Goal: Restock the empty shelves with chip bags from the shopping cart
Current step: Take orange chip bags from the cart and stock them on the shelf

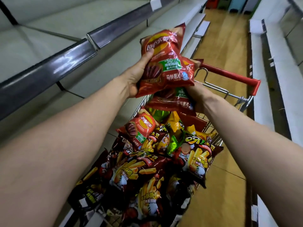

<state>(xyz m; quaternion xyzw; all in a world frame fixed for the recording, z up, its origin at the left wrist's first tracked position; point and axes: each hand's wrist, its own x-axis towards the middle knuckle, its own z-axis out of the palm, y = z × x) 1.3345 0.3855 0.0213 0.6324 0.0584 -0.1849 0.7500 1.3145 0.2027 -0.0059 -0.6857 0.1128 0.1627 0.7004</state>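
Centre frame: left hand (136,76) grips red Lay's bag (168,51), green "-50" label, above shopping cart (229,74). Right hand (197,96) under second red bag (170,102); grip hidden, cannot tell. Shelves (41,35) upper left.

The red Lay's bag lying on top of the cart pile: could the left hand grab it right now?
Probably not yet: the left hand already grips a raised red bag. The top bag lies uncovered in the cart, below that hand, so nothing else seems to block it.

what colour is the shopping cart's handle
Red, on the cart handle, seen in the head view, the only one.
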